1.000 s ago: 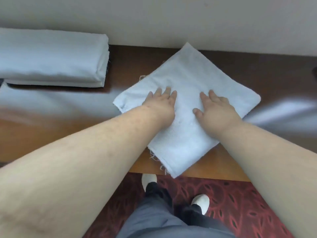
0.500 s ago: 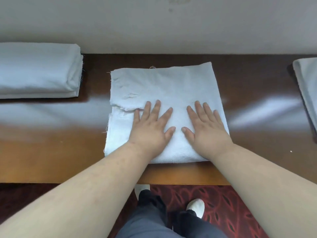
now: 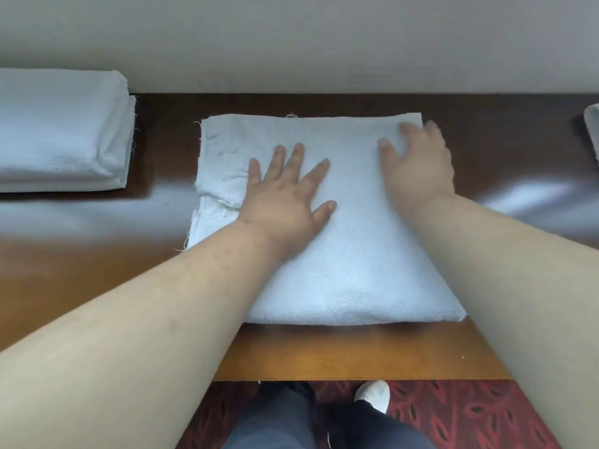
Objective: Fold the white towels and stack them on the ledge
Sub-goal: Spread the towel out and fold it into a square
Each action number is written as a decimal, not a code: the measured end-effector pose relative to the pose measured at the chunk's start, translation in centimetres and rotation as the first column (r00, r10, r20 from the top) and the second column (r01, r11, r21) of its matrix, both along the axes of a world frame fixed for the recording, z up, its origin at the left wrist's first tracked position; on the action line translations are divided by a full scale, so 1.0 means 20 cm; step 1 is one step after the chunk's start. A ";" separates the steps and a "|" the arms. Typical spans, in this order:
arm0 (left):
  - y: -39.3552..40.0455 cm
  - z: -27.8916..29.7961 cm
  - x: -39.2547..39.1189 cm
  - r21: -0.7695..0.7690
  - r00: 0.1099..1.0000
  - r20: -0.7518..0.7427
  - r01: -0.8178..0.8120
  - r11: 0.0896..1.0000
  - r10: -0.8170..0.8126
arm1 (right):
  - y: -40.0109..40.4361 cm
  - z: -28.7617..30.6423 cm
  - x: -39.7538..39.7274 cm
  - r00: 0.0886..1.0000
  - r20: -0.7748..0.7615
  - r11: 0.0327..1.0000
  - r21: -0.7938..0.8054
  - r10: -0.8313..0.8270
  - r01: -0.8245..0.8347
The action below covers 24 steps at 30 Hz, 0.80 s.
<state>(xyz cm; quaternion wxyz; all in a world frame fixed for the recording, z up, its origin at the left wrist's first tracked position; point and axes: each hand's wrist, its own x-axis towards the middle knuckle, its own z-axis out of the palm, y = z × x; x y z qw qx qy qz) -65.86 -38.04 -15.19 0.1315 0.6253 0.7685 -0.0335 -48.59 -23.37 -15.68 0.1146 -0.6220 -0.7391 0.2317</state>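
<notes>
A folded white towel lies square on the brown wooden ledge, its near edge thick and its left edge frayed. My left hand lies flat on the towel's left half with fingers spread. My right hand rests on the towel's far right corner, fingers blurred and slightly bent over the cloth. A stack of folded white towels sits at the far left of the ledge against the wall.
The edge of another white towel shows at the far right. A pale wall runs behind the ledge. Below the ledge's front edge are red patterned carpet, my dark trousers and a white shoe.
The towel turned from diagonal to square with the ledge. Both hands slid away from me over it; my right hand reached the far right corner.
</notes>
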 end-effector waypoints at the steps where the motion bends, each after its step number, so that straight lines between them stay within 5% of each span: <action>1: 0.00 -0.01 0.01 0.017 1.000 -0.003 0.011 1.000 -0.011 | 0.03 0.00 0.00 0.981 -0.143 0.992 -0.009 -0.127 0.127; 6: -0.06 0.01 -0.01 0.158 0.995 0.086 -0.062 0.985 0.049 | 0.09 0.01 0.00 0.950 -0.269 0.979 0.084 -0.159 0.187; 10: -0.10 0.01 -0.04 0.167 0.983 0.112 -0.164 0.972 0.147 | 0.10 -0.04 0.04 0.894 -0.366 0.961 -0.005 -0.259 0.276; 14: -0.06 0.07 -0.01 0.113 0.989 0.045 -0.147 0.983 0.143 | 0.07 0.04 -0.02 0.947 -0.209 0.961 0.079 -0.245 0.266; 17: -0.09 0.16 0.07 0.180 0.996 0.089 -0.009 0.984 -0.007 | -0.06 0.18 -0.10 0.993 -0.112 0.972 0.235 0.034 -0.007; 21: -0.39 0.17 0.24 0.138 0.975 0.117 0.171 0.976 -0.188 | -0.49 0.19 -0.06 0.940 -0.043 0.936 -0.088 0.338 -0.341; 24: -0.56 0.10 0.27 -0.108 0.991 0.032 0.131 0.986 -0.128 | -0.72 0.12 0.10 0.851 0.261 0.891 -0.130 0.455 -0.436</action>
